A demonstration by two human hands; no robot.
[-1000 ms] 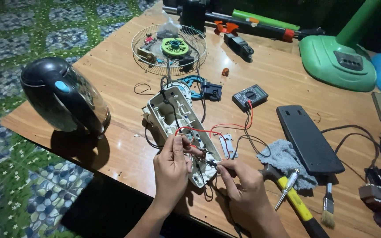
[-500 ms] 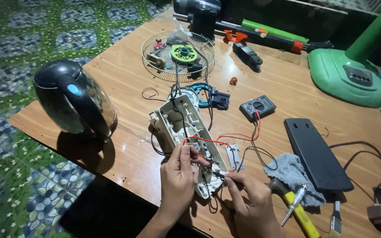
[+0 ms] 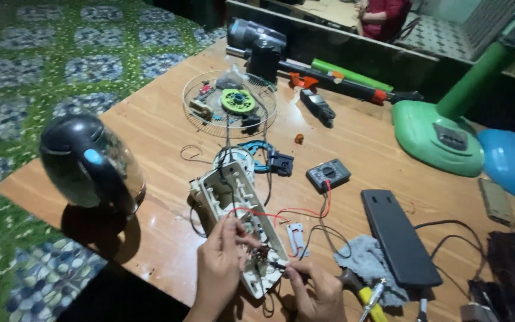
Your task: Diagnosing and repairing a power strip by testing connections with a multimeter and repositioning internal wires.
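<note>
Between both hands lies the opened white housing (image 3: 233, 220); left fingers (image 3: 233, 235) pinch its wires, right fingers (image 3: 296, 275) grip a probe.

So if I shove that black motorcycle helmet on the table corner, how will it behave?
The helmet is rounded and glossy, so it would probably rock or slide rather than stay put. It sits close to the table's edge, so a push outward could tip it off.

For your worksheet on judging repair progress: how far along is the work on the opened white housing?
Done: the white housing lies open, wiring bare; a black cover lies aside. In hand: the left hand steadies it while the right hand works a thin tool inside. Left: it is unclosed, parts waiting in the wire guard.
</note>
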